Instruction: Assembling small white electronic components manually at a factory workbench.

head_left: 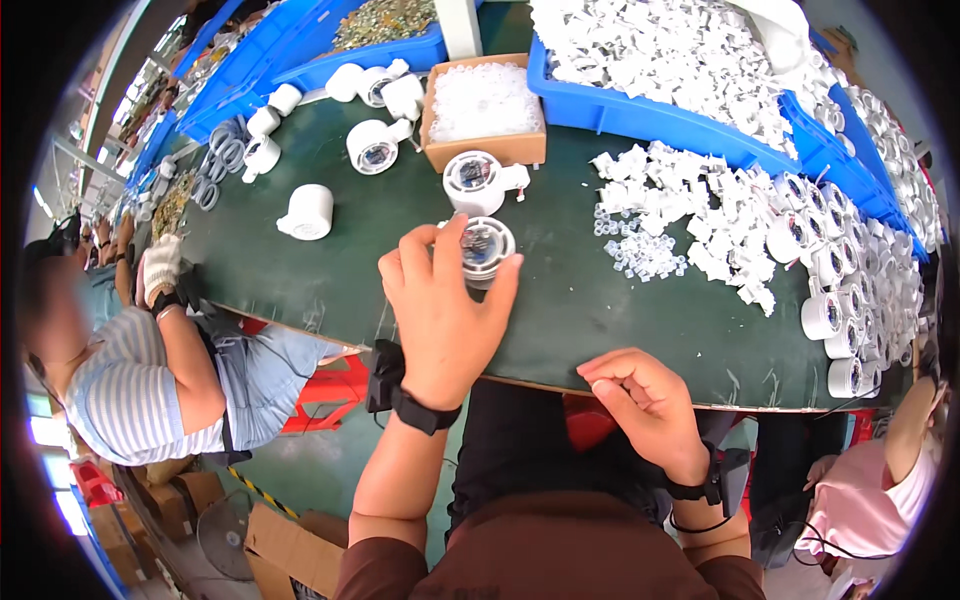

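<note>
Thumb and fingers of my left hand (445, 305) are closed around a white round housing (487, 246) on the green table; its open ring face with dark inner parts points up. Just beyond it, touching or nearly so, is another white round housing (473, 183) with a side arm. My right hand (645, 405) hovers at the table's front edge. Its fingers are bent, the thumb close to the index fingertip in a pinch; anything between them is too small or hidden to see. Small clear plastic pieces (645, 252) lie in a pile beyond that hand.
A cardboard box (487, 152) of small translucent pieces stands at the back. Blue bins (650, 128) hold white plastic parts, with a loose heap (690, 200) in front. Several finished-looking housings (845, 320) are grouped at right. A person (150, 370) in a striped shirt sits at left.
</note>
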`<state>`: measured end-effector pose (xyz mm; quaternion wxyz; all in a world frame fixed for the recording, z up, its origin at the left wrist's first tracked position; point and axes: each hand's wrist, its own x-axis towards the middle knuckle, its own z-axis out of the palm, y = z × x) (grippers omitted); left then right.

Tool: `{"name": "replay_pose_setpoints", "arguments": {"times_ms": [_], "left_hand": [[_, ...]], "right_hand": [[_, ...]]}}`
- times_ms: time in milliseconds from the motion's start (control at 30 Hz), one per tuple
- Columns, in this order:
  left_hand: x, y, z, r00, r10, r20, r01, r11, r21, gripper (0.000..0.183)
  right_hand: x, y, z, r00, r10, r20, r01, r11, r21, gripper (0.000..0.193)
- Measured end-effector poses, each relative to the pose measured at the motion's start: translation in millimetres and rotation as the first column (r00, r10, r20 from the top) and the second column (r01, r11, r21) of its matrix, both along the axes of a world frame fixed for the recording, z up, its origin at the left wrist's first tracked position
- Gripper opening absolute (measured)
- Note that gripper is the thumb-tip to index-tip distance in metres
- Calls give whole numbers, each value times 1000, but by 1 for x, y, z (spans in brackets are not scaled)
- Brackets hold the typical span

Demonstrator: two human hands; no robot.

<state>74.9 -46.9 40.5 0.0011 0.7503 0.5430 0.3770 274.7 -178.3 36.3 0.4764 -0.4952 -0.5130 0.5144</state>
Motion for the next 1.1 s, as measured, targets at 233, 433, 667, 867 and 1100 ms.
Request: {"name": "replay_pose_setpoints", "arguments": {"times_ms": [233,433,667,867,1100], "left_hand": [[-44,32,8,998,-32,-52,25,992,-121,37],[-85,68,-21,983,141,-120,-150,986,-66,66],[-16,13,-17,985,-175,0,175,982,-70,65],[20,-49,1,892,-433,132,453,856,-250,24],[61,-80,4,629,-591,505,777,502,-380,52]], "right_hand": [[43,-29,6,947,-235,218,220,971,90,12],[154,-39,14,-14,-725,688,369,636,678,32],[224,-46,-3,-365,-520,772,443,633,635,65],[144,-53,-5,130,-737,664,654,567,501,67],[27,-42,-18,716,-596,364,438,789,432,76]]}}
